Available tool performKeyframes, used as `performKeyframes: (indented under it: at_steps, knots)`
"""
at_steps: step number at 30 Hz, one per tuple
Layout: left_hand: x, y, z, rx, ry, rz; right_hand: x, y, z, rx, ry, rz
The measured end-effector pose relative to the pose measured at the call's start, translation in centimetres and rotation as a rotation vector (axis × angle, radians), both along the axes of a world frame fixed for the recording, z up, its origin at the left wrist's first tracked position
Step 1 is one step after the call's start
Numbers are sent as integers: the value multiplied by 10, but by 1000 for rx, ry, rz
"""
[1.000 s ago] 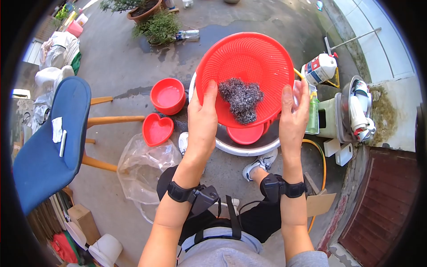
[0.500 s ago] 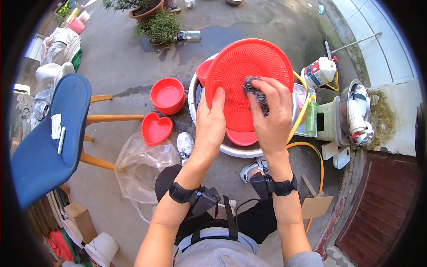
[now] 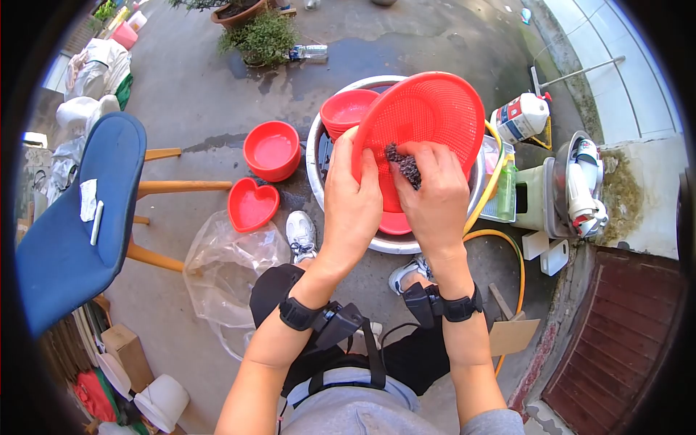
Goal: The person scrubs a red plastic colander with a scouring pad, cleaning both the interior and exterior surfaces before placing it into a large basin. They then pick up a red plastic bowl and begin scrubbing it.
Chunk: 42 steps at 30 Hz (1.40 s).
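Note:
Over the wide metal basin, my left hand grips the left rim of a round red mesh basket, thumb on the inside. The basket is tilted, its open face toward me. Pinched in the fingers of my right hand is a dark, curly scouring pad, held at the basket's lower inner face. Red bowls sit in the basin behind my left hand. Part of another red piece shows beneath the basket; the rest of it is hidden.
Left of the basin stand a red round bowl and a red heart-shaped bowl. A clear plastic bag lies near my foot, beside a blue chair. On the right are a yellow hose and a white jug.
The basket has turned and tilted more upright, shifting slightly right, and more of the bowls behind it shows. My right hand has moved the scouring pad a little left and down.

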<state>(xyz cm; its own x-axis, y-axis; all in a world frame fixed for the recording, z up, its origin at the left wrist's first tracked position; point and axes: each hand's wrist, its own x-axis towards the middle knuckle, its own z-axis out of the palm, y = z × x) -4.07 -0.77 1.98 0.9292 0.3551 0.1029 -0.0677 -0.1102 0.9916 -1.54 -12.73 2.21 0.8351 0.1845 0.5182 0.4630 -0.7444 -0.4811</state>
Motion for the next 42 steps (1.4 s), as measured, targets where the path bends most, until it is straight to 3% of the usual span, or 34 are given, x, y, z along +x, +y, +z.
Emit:
performKeyframes:
  at_steps: [2, 8, 14, 19, 28, 34, 37, 42]
  knots:
    - [-1, 0, 2, -27, 33, -14, 1, 0, -1, -6, 15, 38]
    - [-3, -7, 3, 42, -4, 0, 7, -3, -1, -21, -47, -143]
    - [-4, -2, -2, 112, -8, 4, 1, 2, -9, 18, 40, 37]
    - [-4, -7, 2, 118, -23, -9, 12, -3, -6, -118, -46, -231]
    - [-4, -2, 3, 176, -34, 20, 1, 4, -8, -10, 38, 3]
    - [-4, -4, 0, 124, -17, -1, 10, -4, -10, -67, -23, -145]
    - [-3, 0, 0, 143, -16, 5, 2, 3, -11, -32, -12, 0]
    - [-2, 0, 1, 182, -25, -5, 5, 2, -9, -67, 11, -32]
